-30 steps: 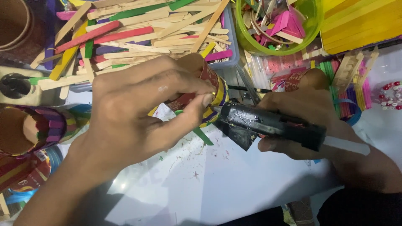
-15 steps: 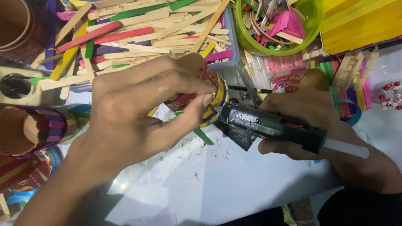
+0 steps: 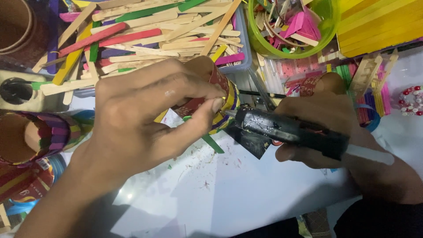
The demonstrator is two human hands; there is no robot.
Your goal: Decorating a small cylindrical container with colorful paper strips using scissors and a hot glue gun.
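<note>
- The left hand (image 3: 145,119) is closed round a small cardboard tube (image 3: 210,90) wrapped in red patterned paper, fingers across the top and thumb pressed up from below, so that most of the tube is hidden.
- The tube lies tilted above the white work surface (image 3: 229,194), near the middle of the view, with striped coloured sticks showing at its right end and a green stick (image 3: 211,143) jutting out beneath it.
- The right hand (image 3: 335,128) is clamped on a black glue gun (image 3: 291,130), which lies nearly level with a pale glue stick (image 3: 370,155) poking out of its back.
- The gun's nozzle points left and touches, or all but touches, the right end of the tube, just beside the left thumb tip.
- Behind the hands, a tray (image 3: 242,39) holds a heap of plain and coloured craft sticks (image 3: 145,39).
- To its right stands a green bowl (image 3: 328,31) of pink and wooden scraps.
- At the left edge lies another tube covered in coloured sticks (image 3: 39,134), open end toward the camera.
- Yellow sticks laid side by side (image 3: 379,22) fill the top right corner, and red and white beads (image 3: 412,99) sit at the right edge.
</note>
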